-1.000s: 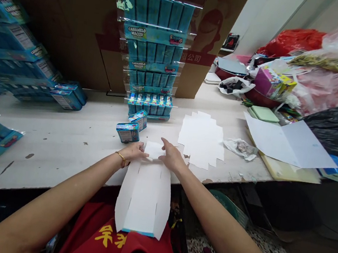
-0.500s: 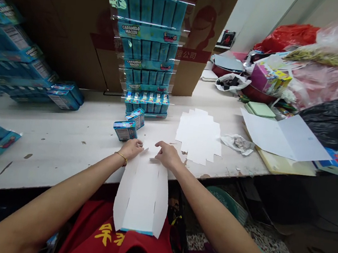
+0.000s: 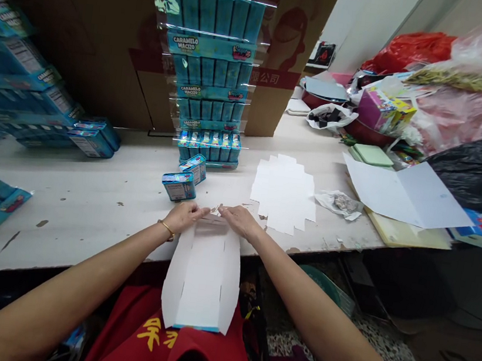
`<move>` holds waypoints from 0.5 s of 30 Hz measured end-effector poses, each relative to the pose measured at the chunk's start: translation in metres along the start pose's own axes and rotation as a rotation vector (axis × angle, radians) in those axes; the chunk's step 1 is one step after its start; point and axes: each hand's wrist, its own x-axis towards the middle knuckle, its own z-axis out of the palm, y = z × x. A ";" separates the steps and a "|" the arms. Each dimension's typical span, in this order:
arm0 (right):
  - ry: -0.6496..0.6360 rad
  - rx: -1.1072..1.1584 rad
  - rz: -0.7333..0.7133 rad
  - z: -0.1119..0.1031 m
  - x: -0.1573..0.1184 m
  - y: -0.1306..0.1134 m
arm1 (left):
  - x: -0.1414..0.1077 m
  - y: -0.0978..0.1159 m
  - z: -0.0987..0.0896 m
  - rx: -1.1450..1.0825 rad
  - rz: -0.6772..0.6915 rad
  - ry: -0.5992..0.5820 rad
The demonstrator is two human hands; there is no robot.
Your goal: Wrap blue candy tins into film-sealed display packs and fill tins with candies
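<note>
A long white card blank with creased side panels [image 3: 204, 276] reaches from the edge of the white, paint-chipped counter [image 3: 102, 186] back toward the person's red garment with yellow characters [image 3: 131, 338]. Its long axis runs straight away from the body, between the two forearms. A narrow blue strip shows at its near end; whether that end touches the garment, I cannot tell.

Both hands are at the far end, about equally near it: the left hand [image 3: 187, 216] at the left corner, the right hand [image 3: 239, 222] at the right. The fingers of each are closed, pinching the raised end flap, with the fingertips almost meeting over its middle. Most of the blank therefore lies on the body side of the fingers.

Just beyond the left hand stand two blue rectangular tins with printed labels [image 3: 178, 186], set close together. To the right of the right hand, apart from it, lies flat white card with stepped edges [image 3: 284, 193].
</note>
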 end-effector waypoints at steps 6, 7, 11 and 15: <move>-0.310 -0.130 -0.087 -0.009 0.019 -0.009 | -0.010 0.006 -0.004 0.069 -0.013 -0.041; -0.340 -0.172 -0.106 -0.010 0.024 -0.011 | -0.011 0.006 -0.005 0.092 -0.017 -0.039; -0.364 -0.210 -0.105 -0.010 0.035 -0.013 | -0.012 0.004 -0.005 0.114 0.000 -0.035; -0.251 -0.232 -0.106 -0.004 0.029 -0.009 | -0.010 0.006 -0.002 0.137 -0.001 -0.025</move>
